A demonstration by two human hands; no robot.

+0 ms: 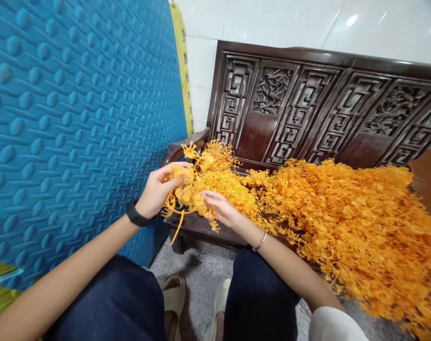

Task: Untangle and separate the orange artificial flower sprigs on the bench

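Observation:
A big heap of orange plastic sprigs (343, 222) lies along a dark carved wooden bench (307, 104). At the heap's left end, my left hand (158, 189) is closed round a small bunch of orange sprigs (188, 187), thumb on top. My right hand (222, 210) rests against the same bunch from the right, its fingers curled into the sprigs. A black band sits on my left wrist and a thin bracelet on my right wrist.
A blue bumpy foam mat (76, 118) stands upright on the left, close to my left arm. The bench armrest (181, 149) is just behind my hands. My knees and slippers are below, on a speckled grey floor (201, 270). White tiled wall behind.

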